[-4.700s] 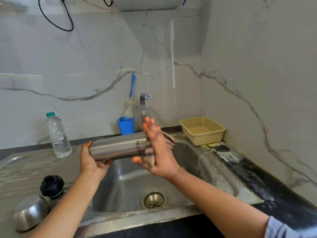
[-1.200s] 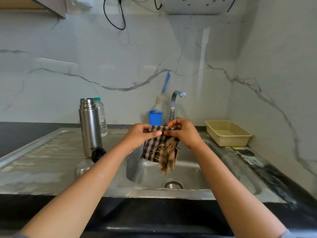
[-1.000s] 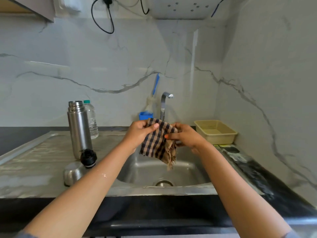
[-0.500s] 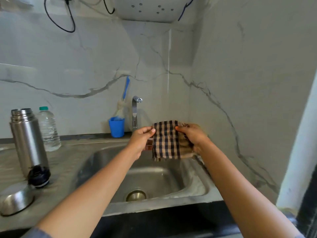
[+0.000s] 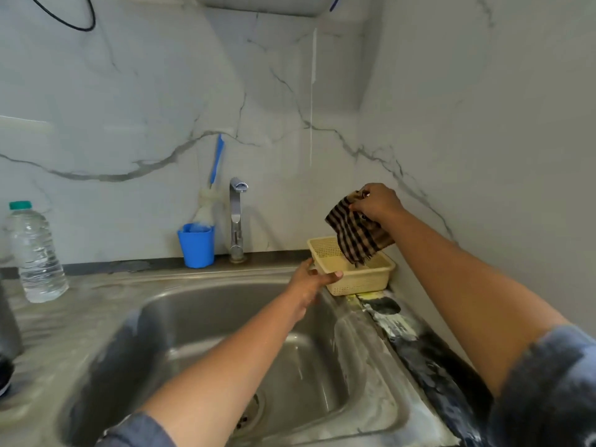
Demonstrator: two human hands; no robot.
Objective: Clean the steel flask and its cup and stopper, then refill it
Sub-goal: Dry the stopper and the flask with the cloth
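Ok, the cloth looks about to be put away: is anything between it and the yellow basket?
Nothing visible. The right hand holds the brown checked cloth directly over the pale yellow plastic basket, its fringe dipping below the rim. The left hand holds the basket's near corner, aside from the drop.

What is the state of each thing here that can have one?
checked cloth, hangs over the basket, pinched by right hand
basket, upright, corner gripped by left hand
tap, no water running
plastic bottle, upright, capped
blue cup, upright, brush standing in it
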